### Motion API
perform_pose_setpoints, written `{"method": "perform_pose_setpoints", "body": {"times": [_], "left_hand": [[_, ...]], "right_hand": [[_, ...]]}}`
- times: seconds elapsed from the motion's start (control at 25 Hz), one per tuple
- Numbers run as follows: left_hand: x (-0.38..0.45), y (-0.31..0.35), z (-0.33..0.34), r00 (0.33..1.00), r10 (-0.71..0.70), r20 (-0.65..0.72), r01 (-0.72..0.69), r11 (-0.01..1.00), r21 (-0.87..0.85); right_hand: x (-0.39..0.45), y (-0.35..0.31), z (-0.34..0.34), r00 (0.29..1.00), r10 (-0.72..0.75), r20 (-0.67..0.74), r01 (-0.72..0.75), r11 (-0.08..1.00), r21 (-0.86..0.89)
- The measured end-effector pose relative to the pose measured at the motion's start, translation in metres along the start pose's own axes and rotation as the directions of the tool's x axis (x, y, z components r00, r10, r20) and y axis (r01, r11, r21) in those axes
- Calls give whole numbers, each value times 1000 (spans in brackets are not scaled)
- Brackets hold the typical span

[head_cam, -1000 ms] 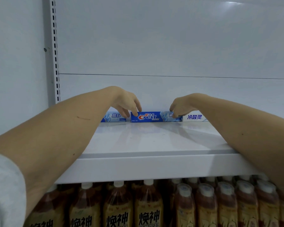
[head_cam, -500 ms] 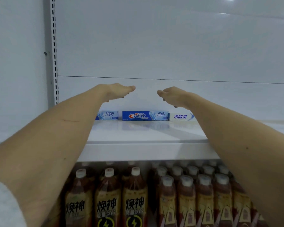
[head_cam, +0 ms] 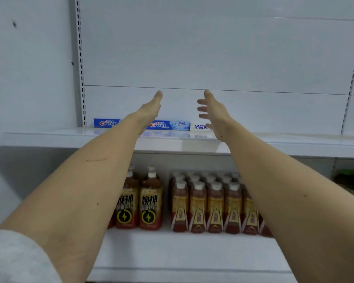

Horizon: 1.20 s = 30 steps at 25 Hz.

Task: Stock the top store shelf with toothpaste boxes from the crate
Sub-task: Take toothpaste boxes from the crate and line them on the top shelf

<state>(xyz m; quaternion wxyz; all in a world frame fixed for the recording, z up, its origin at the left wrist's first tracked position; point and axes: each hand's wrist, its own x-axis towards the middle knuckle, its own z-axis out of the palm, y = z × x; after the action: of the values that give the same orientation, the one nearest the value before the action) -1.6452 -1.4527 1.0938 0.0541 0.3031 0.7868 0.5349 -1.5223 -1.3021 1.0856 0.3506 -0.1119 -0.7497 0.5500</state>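
Three toothpaste boxes lie end to end at the back of the white top shelf (head_cam: 274, 142): a blue Crest box (head_cam: 105, 123) at the left, a second blue Crest box (head_cam: 170, 125) in the middle, and a white box (head_cam: 199, 126) at the right. My left hand (head_cam: 150, 110) hovers open above and in front of the boxes, palm facing right, holding nothing. My right hand (head_cam: 214, 111) is open too, fingers spread, in front of the white box and partly hiding it. The crate is out of view.
On the shelf below stand brown drink bottles with dark labels (head_cam: 139, 203) at the left and a block of red-labelled bottles (head_cam: 206, 203) to the right. A slotted upright (head_cam: 80, 64) runs up the left side. Green items (head_cam: 349, 176) show at the far right.
Both hands have let go of the middle Crest box and lifted away from it, fingers opening. The view has pulled back and down, showing more of the lower shelf.
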Motion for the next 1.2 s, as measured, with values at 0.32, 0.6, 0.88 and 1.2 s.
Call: {"method": "perform_pose_setpoints", "body": {"times": [0.32,0.6,0.88,1.2], "left_hand": [[-108,-21,-19,972,157,-172,-218,875,-432],[-183,-113,-8,990,28,-139,-93,869,-485],[-246,-207,23,985,-172,-2,155,894,-420],[-330,-341,105,892,-402,208,451,818,-357]], "right_hand": [[-87,2,-18,995,-92,47,70,930,361],[-171,52,29,998,-14,66,-13,920,391],[-256,122,86,979,176,105,-200,936,290],[-378,266,99,852,517,84,-524,845,106]]}}
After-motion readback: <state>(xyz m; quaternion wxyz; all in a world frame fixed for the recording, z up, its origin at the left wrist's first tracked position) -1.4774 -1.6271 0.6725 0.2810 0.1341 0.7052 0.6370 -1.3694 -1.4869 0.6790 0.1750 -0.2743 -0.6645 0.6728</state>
